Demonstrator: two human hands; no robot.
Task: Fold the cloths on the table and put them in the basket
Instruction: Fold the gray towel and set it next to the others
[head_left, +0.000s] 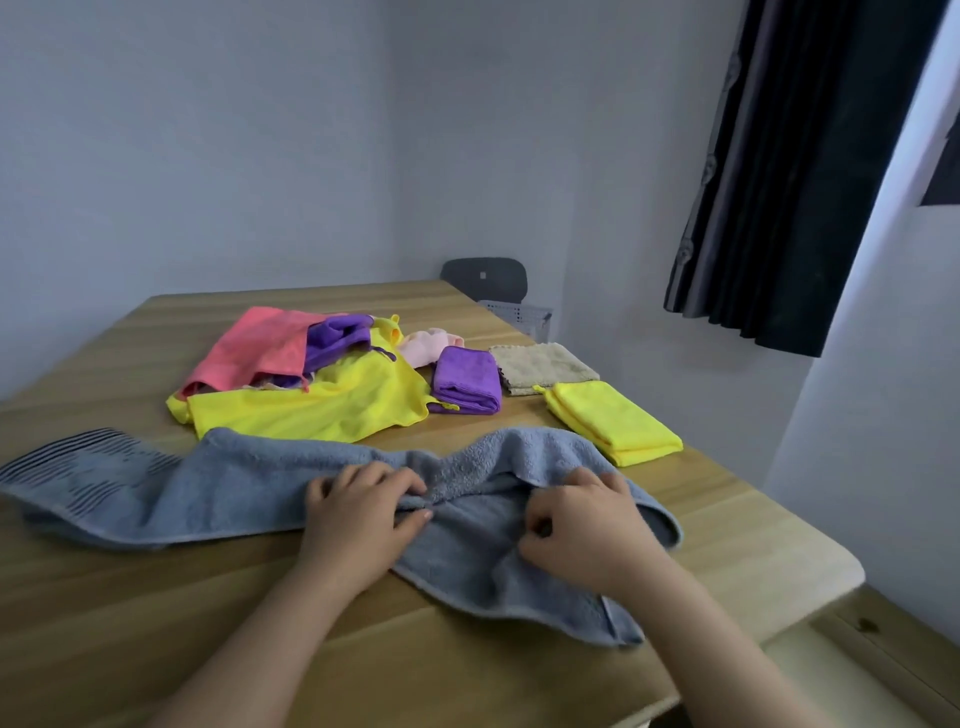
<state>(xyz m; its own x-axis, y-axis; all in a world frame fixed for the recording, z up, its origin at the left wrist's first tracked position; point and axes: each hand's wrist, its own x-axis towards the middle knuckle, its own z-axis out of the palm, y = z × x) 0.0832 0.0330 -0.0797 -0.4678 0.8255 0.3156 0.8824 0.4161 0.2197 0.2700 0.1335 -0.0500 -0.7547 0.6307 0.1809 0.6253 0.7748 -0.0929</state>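
Wooden counter (156, 623) being used as folding surface. Grey towel (234, 483) lying across near side, being pinched mid-length by left hand (358, 525), being gripped by right hand (582, 535). Terry judged soft, limp, non-slippery; hold best being taken at corners.

no readable text, labels or numbers anywhere

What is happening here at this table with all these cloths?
A person is folding cloths. The left hand and the right hand both grip the grey towel, bunched at the front of the table. A purple cloth, a beige cloth and a yellow cloth lie folded on the right; a loose colourful pile waits behind the towel.
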